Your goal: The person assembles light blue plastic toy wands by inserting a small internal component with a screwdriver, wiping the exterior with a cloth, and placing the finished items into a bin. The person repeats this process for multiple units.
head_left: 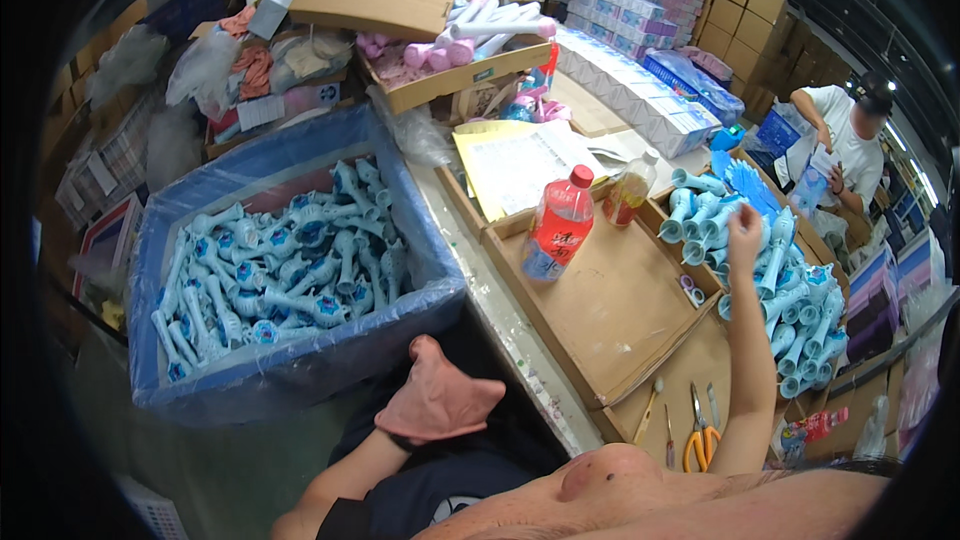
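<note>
My left hand [432, 402] is over my lap, covered by a pink cloth [450, 390] that hides its fingers. My right arm reaches out across the worktable. At the end of it my right hand [743, 233] has its fingers drawn together over a pile of pale blue plastic handles [785, 285] with flared, hollow ends. Whether it grips one of them I cannot make out. To my left, many similar light blue pieces [290, 265] with darker blue star-like decorations lie in a blue bin [300, 380] lined with clear plastic.
A cardboard tray [590, 315] holds a red-capped bottle [560, 225]; another bottle [632, 188] stands behind it. Orange-handled scissors [700, 440] and thin tools lie nearer me. A box of pink and white parts [450, 70] is at the back. A co-worker [850, 135] stands far right.
</note>
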Available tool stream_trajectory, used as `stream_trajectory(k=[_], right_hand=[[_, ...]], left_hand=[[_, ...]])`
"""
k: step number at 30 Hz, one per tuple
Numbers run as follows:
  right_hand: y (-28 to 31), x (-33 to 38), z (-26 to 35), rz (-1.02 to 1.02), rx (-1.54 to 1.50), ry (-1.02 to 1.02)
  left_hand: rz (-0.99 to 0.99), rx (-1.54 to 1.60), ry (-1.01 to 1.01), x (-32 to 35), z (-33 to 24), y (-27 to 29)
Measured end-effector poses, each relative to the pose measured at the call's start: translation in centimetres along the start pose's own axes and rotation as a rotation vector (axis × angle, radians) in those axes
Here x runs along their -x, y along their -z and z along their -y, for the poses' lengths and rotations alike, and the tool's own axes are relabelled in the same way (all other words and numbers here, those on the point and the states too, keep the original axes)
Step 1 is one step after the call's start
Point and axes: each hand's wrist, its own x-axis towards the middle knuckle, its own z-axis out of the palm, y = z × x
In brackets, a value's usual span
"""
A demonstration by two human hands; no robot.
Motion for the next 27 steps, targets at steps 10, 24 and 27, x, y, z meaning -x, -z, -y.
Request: stream_trajectory(k=[10, 24, 27], right_hand=[[-22.6, 17.3, 16.6, 0.075, -0.011, 0.026], [-13.1, 20.9, 24.9, 0.637, 0.439, 1.176], [-13.4, 22.5, 26.7, 0.556, 0.527, 1.461]], left_hand=[[-0.13, -1.62, 0.066, -1.6, 2.1, 3.5], [-0.289, -0.015, 0.45, 2.7, 4.2, 4.5], [-0.403, 0.172, 0.512, 1.9, 4.4, 4.4]])
